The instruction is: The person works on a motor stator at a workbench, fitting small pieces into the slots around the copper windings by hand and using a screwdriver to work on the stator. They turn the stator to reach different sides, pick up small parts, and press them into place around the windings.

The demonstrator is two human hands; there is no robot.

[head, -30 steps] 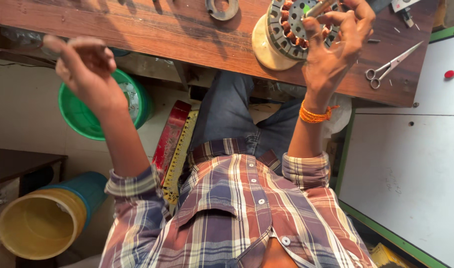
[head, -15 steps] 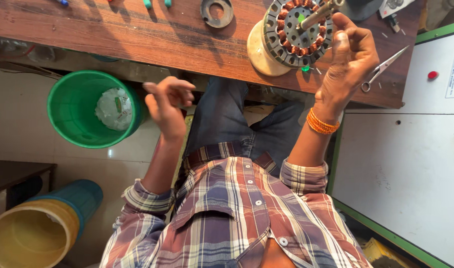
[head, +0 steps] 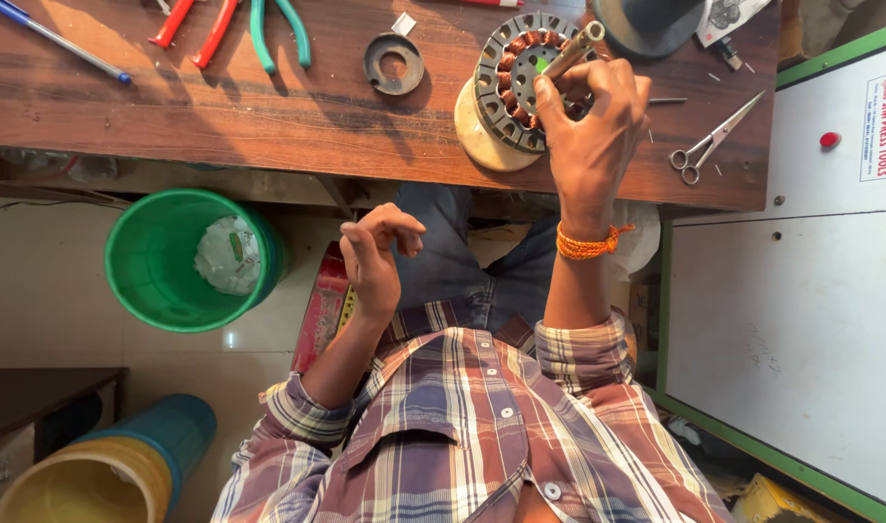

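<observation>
On the wooden bench (head: 269, 116), the right hand (head: 593, 136) (grip closed) pinches a brass rod (head: 574, 48) over the stator (head: 520, 82).

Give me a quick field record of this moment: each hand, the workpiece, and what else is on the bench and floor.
right hand: grips a brass-coloured rod at the stator
left hand: empty, fingers curled, held below the bench edge
stator: round, copper windings, lies on a cream disc
bench: wooden; scissors, metal ring, pliers
floor: green bucket
</observation>
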